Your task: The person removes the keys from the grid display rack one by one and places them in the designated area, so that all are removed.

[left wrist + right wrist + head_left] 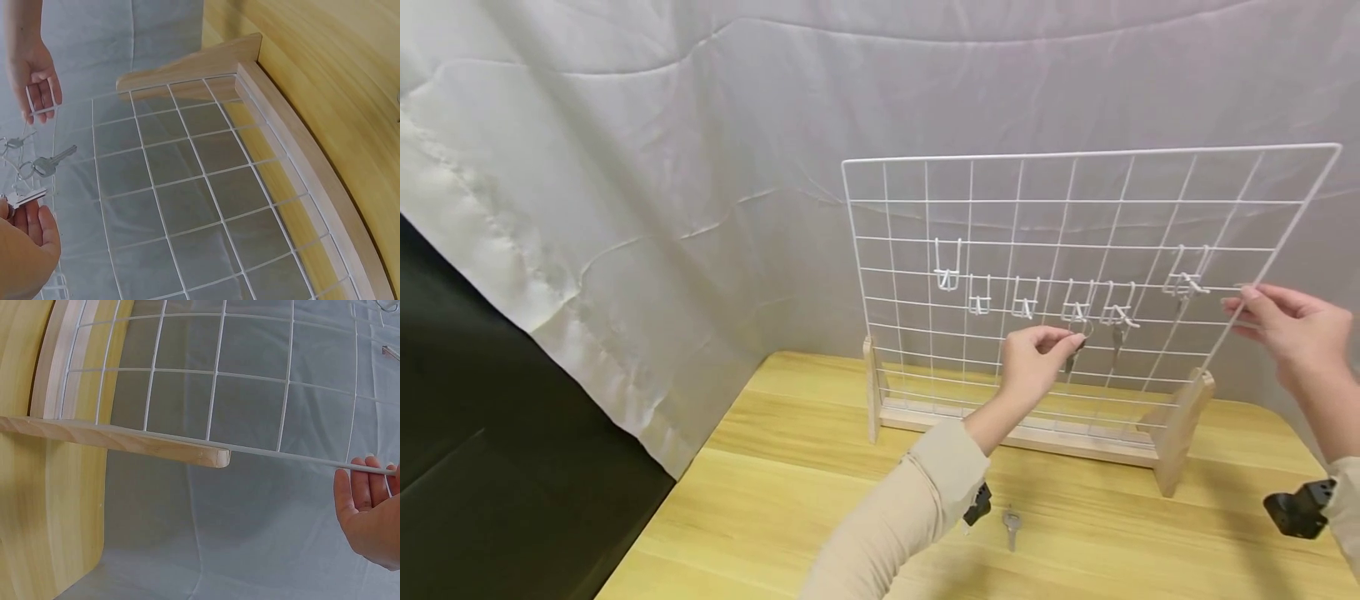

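Note:
My left hand (1034, 360) pinches a key (28, 197) by its ring end, close to a white hook (1078, 312) on the wire grid panel (1090, 155). Whether the ring is on that hook cannot be told. Just to the right, another key (1117, 337) hangs from the neighbouring hook (1118, 317). A further key (1182, 308) hangs from a higher hook near the panel's right side. My right hand (1303, 329) holds the panel's right edge wire between thumb and fingers, also seen in the right wrist view. On the table lies a loose key (1011, 529).
Bare hooks, among them a higher one (947, 279), sit left of my left hand. Wooden feet (1183, 433) and a wooden base bar (1075, 447) carry the panel on the wooden table (760, 467). A grey curtain (737, 125) hangs behind.

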`<action>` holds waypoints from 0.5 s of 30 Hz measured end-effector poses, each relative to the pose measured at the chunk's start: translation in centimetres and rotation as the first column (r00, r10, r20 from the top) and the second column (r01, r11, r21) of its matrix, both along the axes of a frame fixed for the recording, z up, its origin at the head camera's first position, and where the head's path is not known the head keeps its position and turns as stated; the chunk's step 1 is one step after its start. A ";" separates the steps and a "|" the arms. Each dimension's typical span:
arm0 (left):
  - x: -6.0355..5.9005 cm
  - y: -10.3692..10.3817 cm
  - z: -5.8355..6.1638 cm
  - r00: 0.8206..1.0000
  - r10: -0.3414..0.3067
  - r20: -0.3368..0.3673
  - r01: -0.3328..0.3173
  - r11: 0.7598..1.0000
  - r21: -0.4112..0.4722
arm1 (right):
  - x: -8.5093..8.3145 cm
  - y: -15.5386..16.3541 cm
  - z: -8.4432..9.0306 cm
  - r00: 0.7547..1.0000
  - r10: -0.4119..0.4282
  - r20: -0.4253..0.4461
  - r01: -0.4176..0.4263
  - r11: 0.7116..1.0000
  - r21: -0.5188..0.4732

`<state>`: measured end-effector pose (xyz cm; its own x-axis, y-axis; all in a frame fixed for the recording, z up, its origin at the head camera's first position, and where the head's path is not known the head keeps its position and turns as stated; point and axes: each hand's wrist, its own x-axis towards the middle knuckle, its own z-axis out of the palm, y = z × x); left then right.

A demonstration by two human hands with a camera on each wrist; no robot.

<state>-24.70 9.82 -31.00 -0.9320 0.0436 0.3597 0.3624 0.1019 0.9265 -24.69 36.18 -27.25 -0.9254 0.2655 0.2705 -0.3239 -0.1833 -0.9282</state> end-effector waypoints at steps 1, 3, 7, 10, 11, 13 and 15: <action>0.0 0.0 0.0 1.000 -0.001 0.001 0.001 1.000 0.003 | 0.0 0.0 0.0 1.000 -0.001 0.009 0.001 1.000 0.005; 0.0 -0.1 0.0 1.000 -0.006 0.005 0.006 1.000 0.013 | 0.1 -0.2 0.1 1.000 -0.002 0.023 0.002 1.000 -0.002; 0.1 -0.2 0.0 1.000 -0.010 0.001 0.010 1.000 0.017 | 0.0 -0.3 0.3 0.999 -0.012 0.049 0.012 1.000 -0.001; 0.2 -0.3 0.0 1.000 -0.020 0.006 0.020 1.000 0.017 | 0.0 -0.4 0.3 0.999 -0.021 0.046 0.022 1.000 -0.004; 0.3 -0.3 0.0 1.000 -0.023 0.011 0.023 1.000 0.011 | 0.0 -0.4 0.3 0.999 -0.020 0.042 0.021 1.000 -0.011; 0.4 -0.3 -0.1 0.999 -0.029 0.022 0.029 1.000 0.000 | 0.1 -0.3 0.3 0.999 -0.020 0.040 0.021 0.999 -0.027; 0.5 -0.2 -0.4 0.999 -0.039 0.032 0.039 0.999 -0.008 | 0.3 -0.3 0.4 0.998 -0.028 0.048 0.029 0.999 -0.035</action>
